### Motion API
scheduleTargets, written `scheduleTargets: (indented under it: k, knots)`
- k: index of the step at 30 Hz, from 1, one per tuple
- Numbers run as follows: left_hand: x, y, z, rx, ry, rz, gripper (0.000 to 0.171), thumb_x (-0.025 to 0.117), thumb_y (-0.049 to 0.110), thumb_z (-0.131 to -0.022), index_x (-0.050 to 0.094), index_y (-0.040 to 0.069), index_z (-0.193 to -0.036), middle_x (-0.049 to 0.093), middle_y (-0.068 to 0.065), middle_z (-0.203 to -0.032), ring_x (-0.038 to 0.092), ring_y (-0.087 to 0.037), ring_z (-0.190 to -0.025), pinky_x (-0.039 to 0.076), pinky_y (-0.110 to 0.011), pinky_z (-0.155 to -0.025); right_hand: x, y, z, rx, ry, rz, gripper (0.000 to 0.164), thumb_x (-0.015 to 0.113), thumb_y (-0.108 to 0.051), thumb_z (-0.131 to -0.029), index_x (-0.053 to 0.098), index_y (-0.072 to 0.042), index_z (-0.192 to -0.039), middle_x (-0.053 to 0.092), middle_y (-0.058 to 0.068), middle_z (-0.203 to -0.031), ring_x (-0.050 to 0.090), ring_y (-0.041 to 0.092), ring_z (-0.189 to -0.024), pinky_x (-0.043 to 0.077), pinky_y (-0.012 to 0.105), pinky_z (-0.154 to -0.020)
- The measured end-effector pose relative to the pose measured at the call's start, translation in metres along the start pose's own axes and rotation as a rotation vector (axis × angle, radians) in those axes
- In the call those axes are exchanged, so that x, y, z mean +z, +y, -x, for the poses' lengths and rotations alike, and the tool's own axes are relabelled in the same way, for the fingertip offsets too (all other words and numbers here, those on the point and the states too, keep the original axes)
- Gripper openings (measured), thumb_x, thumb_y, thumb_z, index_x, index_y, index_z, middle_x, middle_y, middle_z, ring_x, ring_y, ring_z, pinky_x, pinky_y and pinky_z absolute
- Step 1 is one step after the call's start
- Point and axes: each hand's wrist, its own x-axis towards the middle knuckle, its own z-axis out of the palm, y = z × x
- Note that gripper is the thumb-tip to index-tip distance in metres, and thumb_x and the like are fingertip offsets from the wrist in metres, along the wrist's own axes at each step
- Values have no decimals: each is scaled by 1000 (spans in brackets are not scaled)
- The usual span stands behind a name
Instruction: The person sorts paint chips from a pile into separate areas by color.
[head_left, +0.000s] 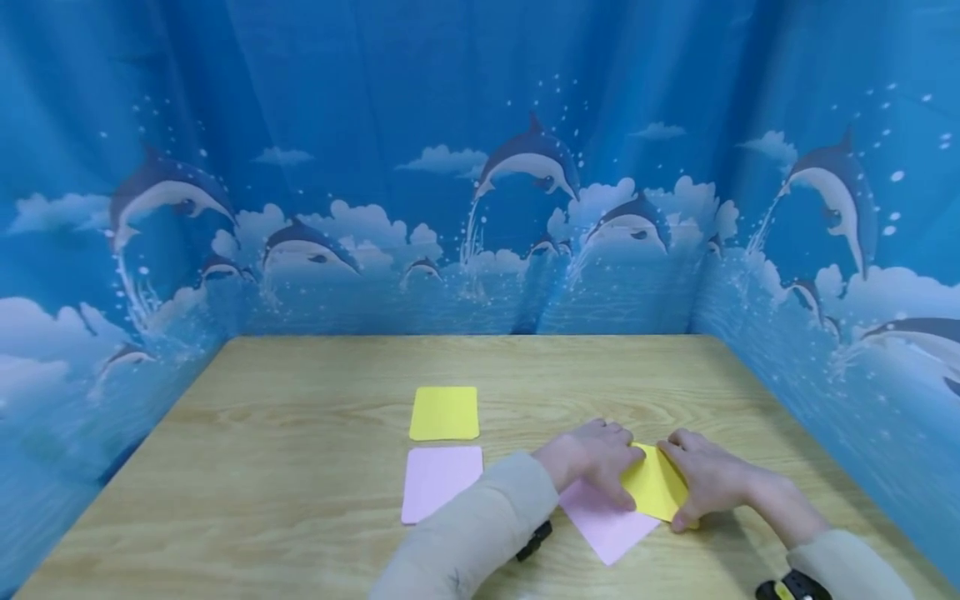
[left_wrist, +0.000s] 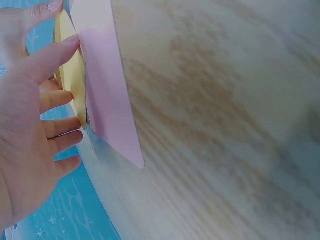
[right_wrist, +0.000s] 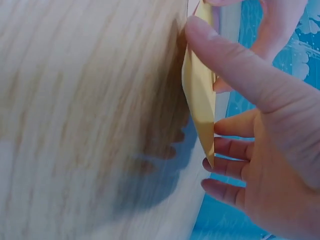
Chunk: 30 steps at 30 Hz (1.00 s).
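Both hands hold a yellow square of paper (head_left: 654,485), which bends along a line down its middle. My left hand (head_left: 597,462) grips its left side, with the thumb on one edge and fingertips at another, as the left wrist view shows. On the other side, my right hand (head_left: 711,477) pinches the paper between thumb and fingertips; in the right wrist view this paper (right_wrist: 201,95) looks tilted off the table. Partly under it lies a pink paper square (head_left: 609,529), turned cornerwise, its far part hidden by the left hand and the yellow paper.
To the left, a second yellow square (head_left: 445,414) with rounded corners lies flat. Just nearer sits another pink square (head_left: 437,479), partly covered by the left sleeve (head_left: 480,521). The wooden table (head_left: 247,467) is bordered by a blue dolphin-print curtain (head_left: 360,167).
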Motion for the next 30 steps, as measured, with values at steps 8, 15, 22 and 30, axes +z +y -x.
scheduleTargets:
  k: [8, 15, 22, 30]
  knots:
    - [0, 2, -1, -26, -11, 25, 73, 59, 65, -77, 38, 33, -139, 41, 11, -134, 34, -7, -126, 20, -29, -108, 1, -1, 0, 6, -23, 76, 113, 81, -59, -49, 42, 12, -127, 44, 22, -120, 43, 40, -109, 37, 58, -91]
    - [-2, 0, 1, -69, 17, -6, 82, 59, 72, -71, 39, 29, -138, 44, 11, -129, 38, -7, -121, 26, -29, -104, -2, -1, 0, -35, 21, 62, 106, 80, -54, -52, 43, 11, -127, 44, 24, -121, 47, 40, -107, 41, 56, -87]
    - [-10, -7, 9, -86, 65, -89, 91, 61, 76, -63, 40, 27, -137, 45, 10, -122, 40, -6, -114, 31, -25, -96, -10, 1, -2, -95, 89, 73, 103, 79, -54, -55, 43, 11, -127, 45, 26, -123, 50, 42, -106, 45, 54, -84]
    - [-11, -22, 25, -81, 102, -126, 88, 59, 77, -64, 45, 23, -132, 46, 7, -126, 40, -9, -117, 30, -28, -101, -14, -9, -14, -148, 142, 106, 90, 79, -49, -59, 48, 9, -121, 48, 24, -121, 53, 36, -101, 47, 48, -81]
